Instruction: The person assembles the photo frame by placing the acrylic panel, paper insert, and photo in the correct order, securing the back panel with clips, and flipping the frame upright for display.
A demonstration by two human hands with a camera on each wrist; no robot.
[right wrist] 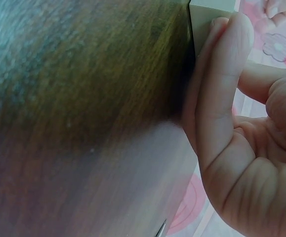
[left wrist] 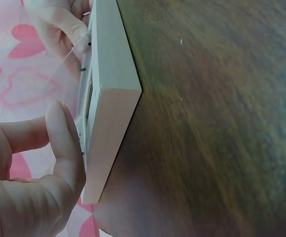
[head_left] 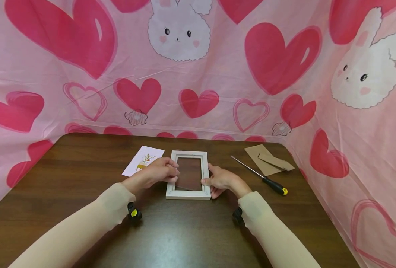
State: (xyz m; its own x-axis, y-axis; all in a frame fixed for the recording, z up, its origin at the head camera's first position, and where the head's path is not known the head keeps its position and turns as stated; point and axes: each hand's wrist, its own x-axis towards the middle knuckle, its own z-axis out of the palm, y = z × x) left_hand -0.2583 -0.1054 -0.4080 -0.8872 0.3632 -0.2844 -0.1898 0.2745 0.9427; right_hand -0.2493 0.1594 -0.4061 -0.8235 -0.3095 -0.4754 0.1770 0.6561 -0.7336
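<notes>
A white picture frame (head_left: 188,195) lies on the table before me, its small dark tabs visible along the inner edge in the left wrist view. My left hand (head_left: 160,172) is over the frame's left side and pinches a clear thin sheet (left wrist: 66,81) between thumb and fingers. That sheet stands tilted up out of the opening. On the opposite side, my right hand (head_left: 225,180) grips the frame, thumb on top and fingers along the outer edge. The right wrist view shows only a corner of the frame (right wrist: 214,17) beyond the fingers.
Left of the frame lies a white card (head_left: 135,165) with a printed plant picture. To the right are a screwdriver (head_left: 275,185) with a black and yellow handle and a brown backing board (head_left: 256,152) with a folded stand strip. A pink curtain (head_left: 218,74) hangs behind the table (head_left: 184,230).
</notes>
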